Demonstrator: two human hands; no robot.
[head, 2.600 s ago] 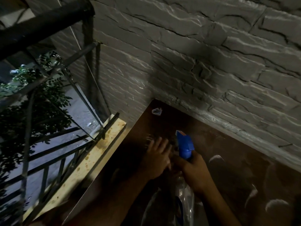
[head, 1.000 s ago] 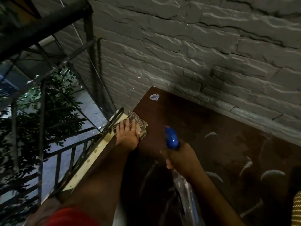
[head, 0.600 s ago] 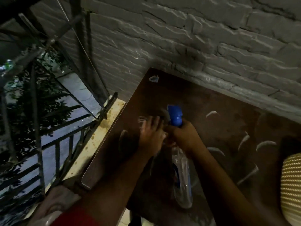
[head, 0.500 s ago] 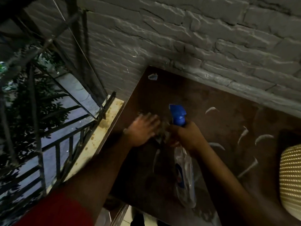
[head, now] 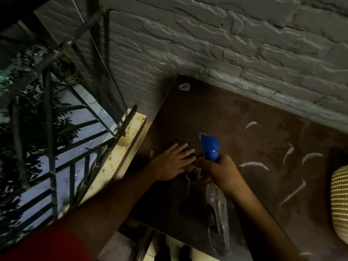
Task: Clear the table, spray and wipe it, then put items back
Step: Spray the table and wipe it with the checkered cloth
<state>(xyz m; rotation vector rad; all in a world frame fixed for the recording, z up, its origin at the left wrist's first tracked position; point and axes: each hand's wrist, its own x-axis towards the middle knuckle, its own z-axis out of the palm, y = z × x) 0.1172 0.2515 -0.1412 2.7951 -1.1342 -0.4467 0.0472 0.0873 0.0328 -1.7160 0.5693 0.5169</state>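
The dark brown table with pale curved marks stands against a grey brick wall. My left hand presses flat on a patterned cloth, which lies near the table's left edge and is mostly hidden under my fingers. My right hand grips the neck of a clear spray bottle with a blue trigger head, held just right of the cloth. The nozzle points toward the far left corner.
A small crumpled wrapper lies in the table's far left corner. A woven cream-coloured object shows at the right edge. Left of the table is a pale ledge with a black metal railing and foliage beyond.
My left hand with the cloth swept from the table's left edge toward the bottle, back left, and now lies beside the bottle again. My right hand stayed on the bottle.
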